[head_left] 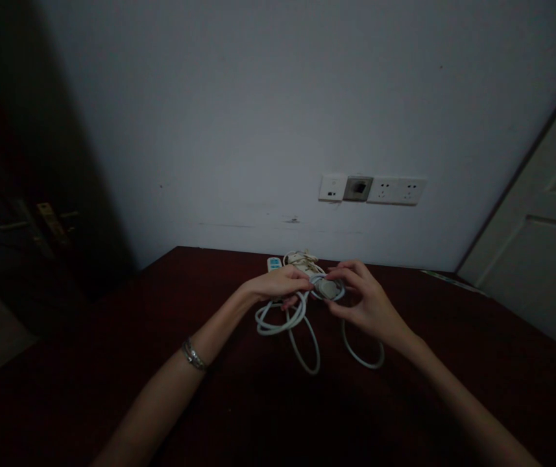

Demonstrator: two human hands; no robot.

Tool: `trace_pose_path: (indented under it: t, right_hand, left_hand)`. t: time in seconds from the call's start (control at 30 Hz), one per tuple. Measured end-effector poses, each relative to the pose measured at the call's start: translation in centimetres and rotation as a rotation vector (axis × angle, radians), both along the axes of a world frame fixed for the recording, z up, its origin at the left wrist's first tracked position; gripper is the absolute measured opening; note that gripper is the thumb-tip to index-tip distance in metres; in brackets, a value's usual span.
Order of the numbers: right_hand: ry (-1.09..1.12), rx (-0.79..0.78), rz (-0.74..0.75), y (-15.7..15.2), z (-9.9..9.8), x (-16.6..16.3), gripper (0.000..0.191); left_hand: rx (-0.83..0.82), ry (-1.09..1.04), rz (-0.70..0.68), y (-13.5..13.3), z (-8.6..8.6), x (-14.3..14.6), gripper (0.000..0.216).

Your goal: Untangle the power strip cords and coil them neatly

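Observation:
Over the dark red table, my left hand point(285, 283) is closed around a looped white cable point(278, 329). Several loops of it hang below the fingers. My right hand point(360, 295) curls with thumb and fingertips around a pale, rounded piece point(327, 289), possibly a plug, encircled by a small coil of white cable point(340, 290). Another cable loop point(368, 365) drops beneath the right hand. Just behind the left hand lies the end of a white power strip point(274, 263) with blue markings; the rest of it is hidden.
More tangled, off-white cord point(303, 259) lies behind my hands near the wall. Wall sockets point(397, 191) and a grey socket plate point(358, 188) sit above the table point(200, 272). A dark door with a handle point(51, 220) stands at left, a pale panelled door point(550, 227) at right.

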State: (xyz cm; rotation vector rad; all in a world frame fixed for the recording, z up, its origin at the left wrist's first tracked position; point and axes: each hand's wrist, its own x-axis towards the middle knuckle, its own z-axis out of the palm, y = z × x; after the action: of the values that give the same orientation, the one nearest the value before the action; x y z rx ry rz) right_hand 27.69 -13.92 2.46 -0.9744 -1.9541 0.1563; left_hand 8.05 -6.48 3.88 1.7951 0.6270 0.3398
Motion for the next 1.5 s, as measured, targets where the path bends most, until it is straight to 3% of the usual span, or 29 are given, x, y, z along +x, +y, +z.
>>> trace_pose_path:
  t: [0.3,0.47,0.83,1.07,1.23,1.37,1.5]
  right_hand:
    - [0.161,-0.012,0.079,-0.5,0.1,-0.6,0.026]
    - [0.460,-0.210,0.270,-0.8,0.4,-0.3,0.023]
    - [0.550,-0.288,0.187,0.4,0.9,0.7,0.026]
    - [0.777,-0.291,0.039,0.6,1.4,1.1,0.030]
    - [0.977,-0.300,-0.023,0.2,2.5,1.4,0.031]
    - [1.129,-0.281,0.025,0.0,3.3,1.6,0.028]
    - [1.264,-0.275,0.022,0.0,3.6,1.7,0.026]
  left_hand:
    - [-0.004,-0.037,-0.065,0.6,0.2,-1.0,0.025]
    - [-0.045,-0.077,-0.040,1.8,-0.8,-1.6,0.027]
    - [-0.091,-0.091,0.069,1.1,-1.5,-0.3,0.031]
    - [0.062,0.012,0.109,1.1,-2.4,0.9,0.042]
    - [0.154,0.192,0.081,1.6,-3.1,0.8,0.043]
    - [0.157,0.324,-0.005,2.1,-3.6,0.4,0.042]
    - [0.179,0.206,-0.074,2.5,-4.1,0.4,0.030]
